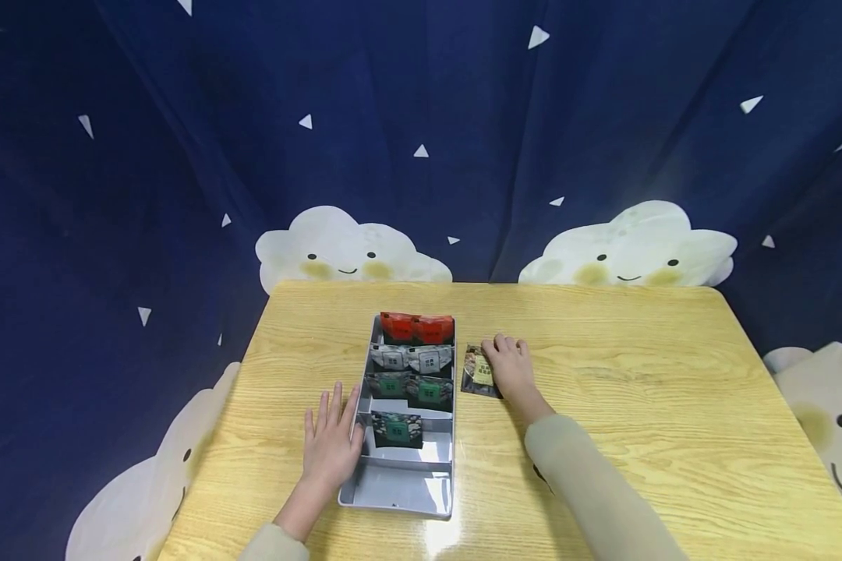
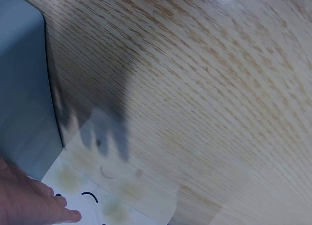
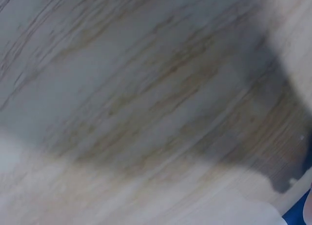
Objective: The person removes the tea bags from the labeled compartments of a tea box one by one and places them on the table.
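Note:
A grey tray with compartments [image 1: 396, 487] lies lengthwise on the table. My left hand [image 1: 331, 446] lies along its left side, fingers straight and spread, the thumb at the rim. Right of the tray, a dark sachet with a yellow label [image 1: 482, 371] lies on the tabletop. My right hand [image 1: 511, 372] is on the sachet's right edge, with bent fingers over its upper corner; its thumb is hidden, and I cannot tell whether it pinches the sachet. In the left wrist view, fingertips [image 2: 58, 205] show beside the tray's outer wall [image 2: 24, 88].
Inside the tray stand red sachets [image 1: 433, 330], white-grey sachets [image 1: 429, 360], dark sachets with green labels [image 1: 429, 392] and one teal-labelled sachet [image 1: 396, 428]. A dark item [image 1: 542, 477] peeks out beneath the right sleeve. A blue curtain [image 1: 421, 93] hangs behind the wooden table [image 1: 638, 389].

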Tool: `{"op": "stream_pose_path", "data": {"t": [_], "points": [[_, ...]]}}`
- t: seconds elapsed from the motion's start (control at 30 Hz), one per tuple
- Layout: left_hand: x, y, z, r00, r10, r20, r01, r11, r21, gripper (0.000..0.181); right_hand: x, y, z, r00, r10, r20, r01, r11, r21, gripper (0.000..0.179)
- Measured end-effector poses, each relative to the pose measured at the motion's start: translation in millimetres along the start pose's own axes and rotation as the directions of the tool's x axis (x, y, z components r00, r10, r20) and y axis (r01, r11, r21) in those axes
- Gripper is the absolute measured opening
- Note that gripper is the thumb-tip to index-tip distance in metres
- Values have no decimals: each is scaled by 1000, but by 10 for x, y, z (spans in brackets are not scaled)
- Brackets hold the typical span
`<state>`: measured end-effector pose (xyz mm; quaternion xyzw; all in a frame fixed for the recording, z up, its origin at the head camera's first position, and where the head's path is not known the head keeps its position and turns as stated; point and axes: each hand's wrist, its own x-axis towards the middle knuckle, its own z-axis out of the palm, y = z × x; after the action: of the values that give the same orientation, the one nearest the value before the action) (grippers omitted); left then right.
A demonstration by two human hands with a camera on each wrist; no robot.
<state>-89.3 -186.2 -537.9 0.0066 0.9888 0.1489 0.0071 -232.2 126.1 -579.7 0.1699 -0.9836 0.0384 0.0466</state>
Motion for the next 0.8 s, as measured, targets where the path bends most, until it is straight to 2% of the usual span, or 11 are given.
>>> {"op": "stream_pose_path", "data": {"t": [0.1,0.2,0.8], "points": [[0,0,2,1000,-1,-1,1,1000,-4,58,9,-8,16,999,-13,37,15,999,-36,31],[2,5,1,1000,-2,-2,2,1000,-8,57,3,-15,30,999,-24,40,26,998,-58,34],[4,6,-3,1000,-12,4,12,1000,-20,57,39,-48,35,992,-10,127,18,998,-64,34]]}}
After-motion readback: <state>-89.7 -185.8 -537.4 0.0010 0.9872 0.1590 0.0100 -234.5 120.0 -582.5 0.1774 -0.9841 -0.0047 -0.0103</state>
